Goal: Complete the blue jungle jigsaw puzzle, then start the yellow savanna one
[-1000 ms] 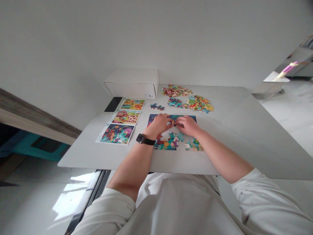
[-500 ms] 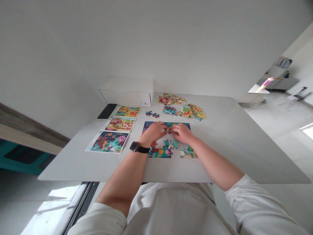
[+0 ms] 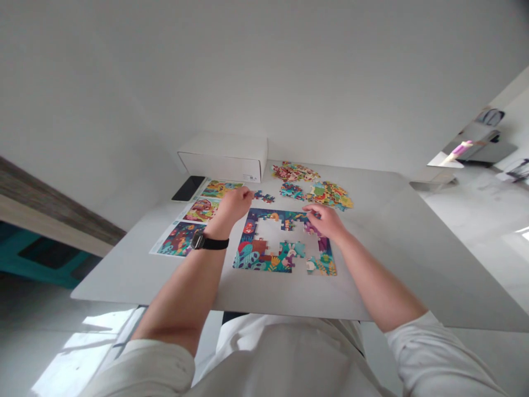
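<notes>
A partly joined colourful jigsaw puzzle [image 3: 264, 255] lies on the white table [image 3: 384, 264], with a bare gap in its middle. My left hand [image 3: 232, 205], with a black watch on its wrist, hovers past the puzzle's upper left corner, fingers curled, close to two loose blue pieces [image 3: 263, 196]. Whether it holds anything I cannot make out. My right hand [image 3: 326, 220] rests on the puzzle's upper right edge, fingers bent and pressing on the pieces there.
Heaps of loose pieces [image 3: 318, 184] lie at the back of the table. Three picture cards [image 3: 194, 218] sit in a row on the left, with a black phone [image 3: 188, 188] and a white box [image 3: 225, 156] behind them. The table's edge is near my body.
Both hands were together on the puzzle's upper middle. My left hand has moved up and left toward the loose blue pieces; my right hand has slid right to the upper right edge.
</notes>
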`<state>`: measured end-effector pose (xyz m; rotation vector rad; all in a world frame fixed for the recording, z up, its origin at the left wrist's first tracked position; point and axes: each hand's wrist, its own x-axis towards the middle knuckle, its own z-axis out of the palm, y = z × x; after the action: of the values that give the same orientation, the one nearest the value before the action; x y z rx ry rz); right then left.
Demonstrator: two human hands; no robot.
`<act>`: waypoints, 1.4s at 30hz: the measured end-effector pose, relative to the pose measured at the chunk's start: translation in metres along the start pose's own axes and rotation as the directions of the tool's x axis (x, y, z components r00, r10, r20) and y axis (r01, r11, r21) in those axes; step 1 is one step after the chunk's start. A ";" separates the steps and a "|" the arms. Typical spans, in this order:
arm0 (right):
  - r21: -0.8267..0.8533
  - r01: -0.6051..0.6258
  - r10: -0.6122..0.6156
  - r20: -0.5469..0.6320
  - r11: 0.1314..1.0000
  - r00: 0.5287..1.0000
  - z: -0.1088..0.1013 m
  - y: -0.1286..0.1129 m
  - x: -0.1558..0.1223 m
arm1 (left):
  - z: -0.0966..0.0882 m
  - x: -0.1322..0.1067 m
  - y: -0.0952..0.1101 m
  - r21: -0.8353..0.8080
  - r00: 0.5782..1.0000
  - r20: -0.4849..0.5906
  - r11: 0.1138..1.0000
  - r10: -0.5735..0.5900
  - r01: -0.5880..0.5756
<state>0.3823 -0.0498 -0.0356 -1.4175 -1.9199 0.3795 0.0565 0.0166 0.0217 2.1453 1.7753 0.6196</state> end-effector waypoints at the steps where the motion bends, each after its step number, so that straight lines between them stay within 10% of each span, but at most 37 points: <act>1: 0.001 -0.013 0.013 -0.002 1.000 1.000 -0.001 0.001 0.001 | 0.001 0.002 -0.007 0.019 1.000 -0.016 1.000 -0.004 0.005; 15: -0.107 -0.006 0.008 0.026 0.994 1.000 0.008 0.009 0.023 | 0.032 -0.006 -0.045 0.058 0.990 0.028 0.989 -0.136 0.135; 30: -0.360 -0.027 0.095 0.171 0.933 0.981 0.105 -0.037 0.116 | 0.030 -0.004 -0.051 0.075 0.984 0.010 0.981 -0.178 0.177; 42: -0.506 -0.091 0.226 0.213 0.858 0.951 0.114 -0.059 0.119 | 0.034 -0.005 -0.050 0.053 0.993 -0.038 0.993 -0.108 0.110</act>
<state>0.2445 0.0584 -0.0366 -1.9512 -2.2270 0.1616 0.0304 0.0239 -0.0327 2.0678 1.9343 0.5915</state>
